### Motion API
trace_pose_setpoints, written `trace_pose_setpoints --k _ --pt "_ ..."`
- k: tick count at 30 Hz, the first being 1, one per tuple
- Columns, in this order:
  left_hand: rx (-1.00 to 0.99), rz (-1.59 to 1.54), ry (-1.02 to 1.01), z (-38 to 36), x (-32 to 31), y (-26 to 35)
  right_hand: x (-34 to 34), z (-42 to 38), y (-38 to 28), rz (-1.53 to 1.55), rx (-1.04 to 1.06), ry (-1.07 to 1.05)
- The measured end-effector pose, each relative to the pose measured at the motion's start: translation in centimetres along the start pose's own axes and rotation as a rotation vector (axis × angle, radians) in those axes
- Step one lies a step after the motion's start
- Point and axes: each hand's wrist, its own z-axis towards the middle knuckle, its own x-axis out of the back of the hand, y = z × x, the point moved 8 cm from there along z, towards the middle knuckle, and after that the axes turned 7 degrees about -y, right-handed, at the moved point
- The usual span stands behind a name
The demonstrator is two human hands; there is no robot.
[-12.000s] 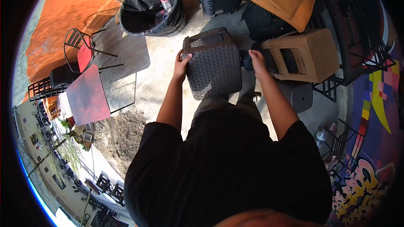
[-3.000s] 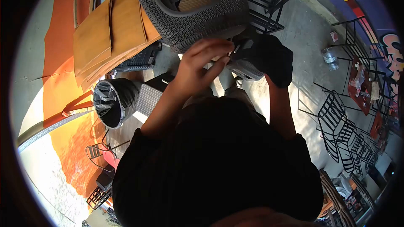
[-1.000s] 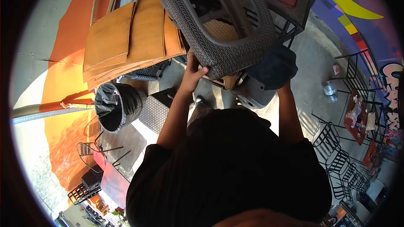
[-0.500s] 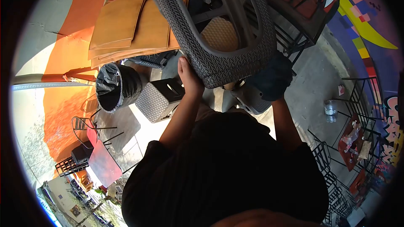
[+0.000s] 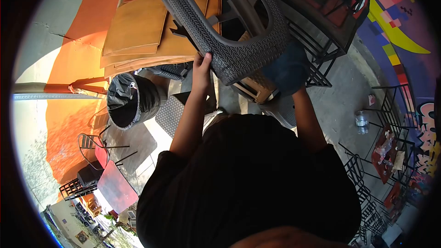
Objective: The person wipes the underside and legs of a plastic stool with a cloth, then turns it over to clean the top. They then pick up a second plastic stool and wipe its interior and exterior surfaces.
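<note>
A dark grey woven-pattern plastic frame (image 5: 239,59), with a large opening and legs visible through it, is held up at the top centre. My left hand (image 5: 202,66) grips its lower left edge, thumb on the face. At its lower right side, a dark blue cloth (image 5: 289,71) covers my right hand, so those fingers are hidden. A tan piece (image 5: 257,87) shows just beneath the frame. Lower down, a grey patterned stool (image 5: 171,115) stands on the floor by my left forearm, and another grey piece (image 5: 282,111) is near my right forearm.
Left of the stool stands a bin with a black liner (image 5: 133,101). Brown sheets (image 5: 135,25) are stacked behind it. Dark metal-framed furniture (image 5: 321,32) fills the upper right. A red table (image 5: 385,154), a clear bottle (image 5: 361,120) and a pink-topped table (image 5: 117,187) are farther out.
The grey frame has shifted slightly left and up, with my left hand and the cloth moving along. More of the tan piece now shows under it.
</note>
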Motion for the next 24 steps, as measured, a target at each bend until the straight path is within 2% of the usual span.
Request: trace_pose_setpoints --k 3,5,7,8,10,12,14,16,18,20,22,24 --pt "0.034 0.003 -0.054 0.6 0.2 -0.1 -0.9 1.0 -0.6 0.016 0.041 -0.035" --pt "0.033 0.005 -0.094 0.8 0.0 0.0 -1.3 1.5 -3.0 -0.115 0.094 -0.001" --pt "0.087 -0.021 -0.119 1.0 0.4 -0.7 -1.2 2.9 -5.9 -0.021 0.042 0.012" --pt "0.113 -0.033 -0.131 1.1 0.6 -1.0 -1.1 3.2 -7.7 0.140 -0.037 0.011" --pt "0.146 -0.034 -0.170 1.3 0.3 -0.9 -1.5 4.8 -11.9 0.156 -0.096 -0.033" --pt "0.196 -0.060 -0.172 1.1 -0.4 -0.2 -2.2 6.4 -15.3 -0.137 -0.057 -0.124" --pt "0.196 -0.061 -0.216 1.1 -0.3 -0.5 -0.8 7.4 -16.4 -0.052 -0.084 -0.114" --pt "0.168 -0.059 -0.272 1.6 -0.3 -0.7 -0.9 7.2 -15.1 0.075 -0.190 -0.097" --pt "0.195 -0.070 -0.291 1.6 -0.2 -1.0 -2.0 4.8 -9.9 0.251 -0.385 -0.080" --pt "0.220 -0.109 -0.312 1.5 -0.5 -0.9 -2.3 2.8 -4.3 0.728 -0.526 -0.012" --pt "0.234 -0.107 -0.321 1.2 -1.0 -0.1 -1.2 3.3 -4.5 0.856 -0.553 0.055" --pt "0.246 -0.109 -0.327 1.1 -0.9 -0.2 -0.2 4.0 -6.3 0.669 -0.497 0.064"
